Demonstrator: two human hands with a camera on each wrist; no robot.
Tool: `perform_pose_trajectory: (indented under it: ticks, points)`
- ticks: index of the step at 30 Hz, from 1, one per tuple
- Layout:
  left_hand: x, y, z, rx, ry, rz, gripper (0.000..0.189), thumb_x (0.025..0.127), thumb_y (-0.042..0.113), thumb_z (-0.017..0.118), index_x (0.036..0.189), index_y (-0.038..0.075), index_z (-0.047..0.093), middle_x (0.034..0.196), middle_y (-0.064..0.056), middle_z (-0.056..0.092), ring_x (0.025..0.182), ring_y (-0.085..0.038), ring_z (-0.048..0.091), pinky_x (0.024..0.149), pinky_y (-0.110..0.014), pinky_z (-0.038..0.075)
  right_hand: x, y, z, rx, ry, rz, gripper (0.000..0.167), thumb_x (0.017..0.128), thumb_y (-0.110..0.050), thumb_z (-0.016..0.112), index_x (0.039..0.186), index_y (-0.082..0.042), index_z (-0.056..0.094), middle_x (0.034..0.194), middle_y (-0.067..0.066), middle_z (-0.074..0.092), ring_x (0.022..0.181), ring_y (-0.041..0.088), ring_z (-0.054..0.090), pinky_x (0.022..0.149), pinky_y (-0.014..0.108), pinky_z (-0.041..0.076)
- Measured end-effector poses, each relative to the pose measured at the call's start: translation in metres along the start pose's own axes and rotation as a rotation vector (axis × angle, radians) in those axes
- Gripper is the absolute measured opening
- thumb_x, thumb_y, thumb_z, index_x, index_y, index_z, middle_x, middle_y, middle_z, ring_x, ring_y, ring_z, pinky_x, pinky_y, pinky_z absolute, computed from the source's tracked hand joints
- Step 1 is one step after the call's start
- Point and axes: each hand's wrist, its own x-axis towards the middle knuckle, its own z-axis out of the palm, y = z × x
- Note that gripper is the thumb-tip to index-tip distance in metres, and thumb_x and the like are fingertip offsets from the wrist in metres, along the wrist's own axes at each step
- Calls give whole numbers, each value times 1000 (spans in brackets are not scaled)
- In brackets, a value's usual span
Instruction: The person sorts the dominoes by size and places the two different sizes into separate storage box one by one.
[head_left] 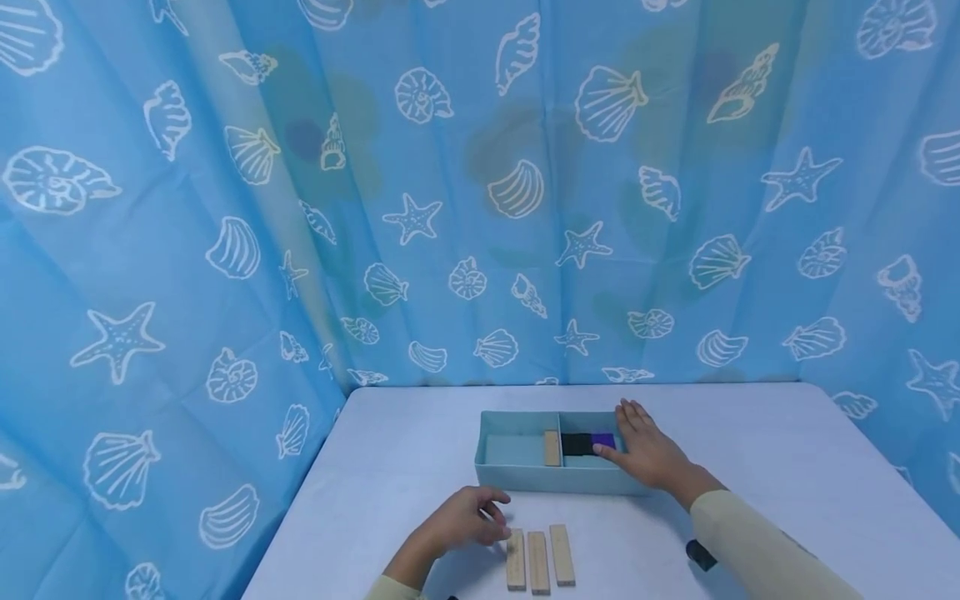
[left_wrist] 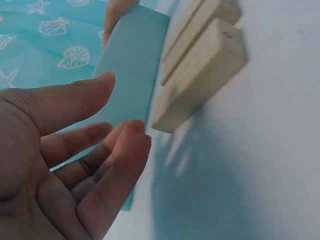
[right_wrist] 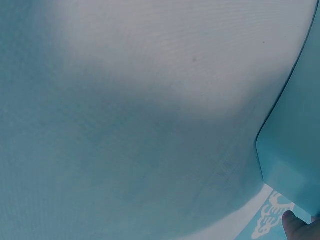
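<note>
A pale blue box [head_left: 517,479] with a divider stands on the table. My right hand [head_left: 651,450] rests over its right end, fingers straight at the far corner and thumb over the right compartment. In that compartment lie a black item [head_left: 576,444] and a purple item [head_left: 602,440], partly covered by the hand. A wooden block [head_left: 552,447] leans by the divider in the left compartment. In front of the box, three wooden blocks [head_left: 538,562] lie side by side. My left hand [head_left: 467,518] hovers beside the leftmost block [left_wrist: 200,80], fingers loosely bent, holding nothing.
The white tabletop [head_left: 375,467] extends around the box. A blue curtain [head_left: 465,208] with white shell prints hangs behind and to the left of the table. A small black object [head_left: 701,555] shows beside the right sleeve [head_left: 757,533].
</note>
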Motion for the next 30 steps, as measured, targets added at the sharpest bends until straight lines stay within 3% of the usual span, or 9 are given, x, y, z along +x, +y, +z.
perform_pose_trajectory:
  ticks: [4, 8, 12, 22, 30]
  points:
    - [-2, -5, 7, 44, 30, -48, 45, 75, 6, 82, 118, 7, 67, 85, -2, 62, 69, -19, 64, 62, -34, 55, 0, 1, -1, 0, 16, -7, 99, 92, -63, 49, 149, 11, 18, 156, 30, 12, 143, 47, 8, 112, 59, 13]
    - [-5, -10, 11, 145, 70, -103, 52, 72, 14, 86, 120, 11, 66, 84, 0, 60, 67, -17, 62, 63, -34, 53, 2, 0, 0, 5, 22, -14, 100, 92, -64, 49, 150, 11, 18, 156, 30, 13, 143, 47, 8, 112, 59, 14]
    - [-8, -14, 15, 203, 77, -117, 62, 68, 20, 88, 124, 13, 64, 86, 1, 59, 67, -17, 60, 65, -36, 52, 3, 0, 1, -1, 22, -13, 100, 92, -65, 48, 150, 11, 18, 156, 30, 13, 143, 47, 7, 112, 59, 14]
    - [-6, -17, 29, 323, 68, -157, 79, 62, 30, 90, 131, 7, 58, 95, -1, 63, 91, -24, 62, 89, -53, 48, 3, 1, 2, -10, 32, -21, 103, 90, -69, 46, 149, 12, 20, 155, 31, 14, 142, 47, 9, 111, 61, 16]
    - [-7, -14, 30, 361, 46, -151, 59, 64, 26, 91, 116, 10, 66, 93, 2, 59, 89, -22, 60, 88, -49, 49, 3, 0, 2, 2, 21, -10, 100, 91, -65, 49, 150, 11, 19, 156, 30, 14, 143, 47, 9, 111, 60, 16]
